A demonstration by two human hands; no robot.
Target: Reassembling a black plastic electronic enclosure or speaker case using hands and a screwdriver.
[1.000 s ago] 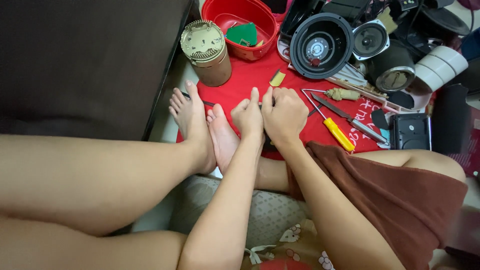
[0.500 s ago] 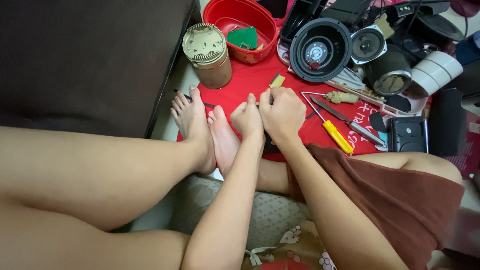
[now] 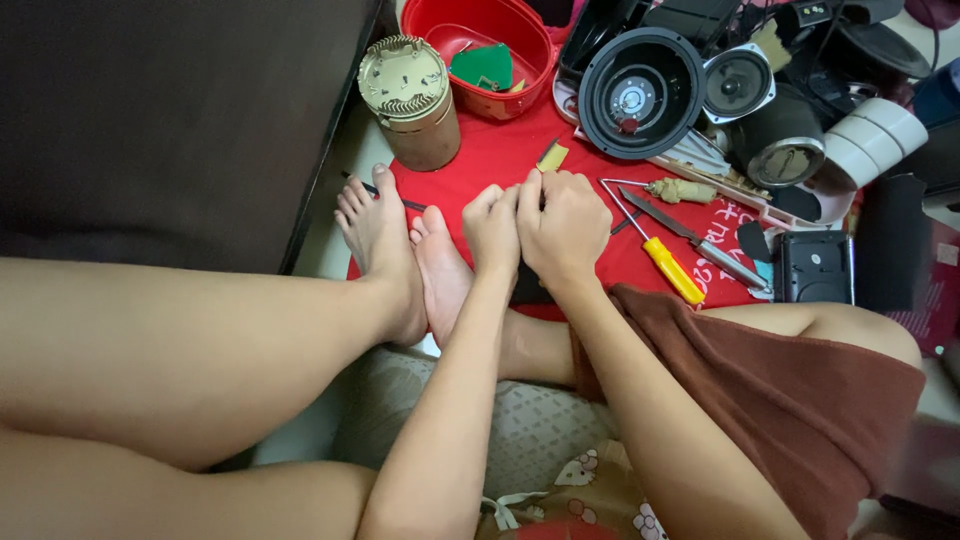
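Note:
My left hand (image 3: 492, 230) and my right hand (image 3: 568, 228) are pressed together over the red cloth (image 3: 500, 160), both with fingers curled around something small and dark that the fingers hide. A dark flat object (image 3: 528, 288) shows under my wrists. My two bare feet (image 3: 400, 240) rest on the cloth just left of the hands. A small tan piece (image 3: 552, 157) lies just beyond my knuckles.
A brass-coloured cylinder (image 3: 412, 100), a red bowl (image 3: 490, 40) with a green board, black speaker cones (image 3: 638, 92), a yellow-handled screwdriver (image 3: 660, 255), a knife (image 3: 690, 238), a black box (image 3: 812, 267) and white tape rolls (image 3: 868, 135) crowd the floor. A dark cabinet (image 3: 170, 120) stands left.
The hands stay together at the same spot; the fingers have shifted slightly, the raised fingers now curled down. The camera has moved a little.

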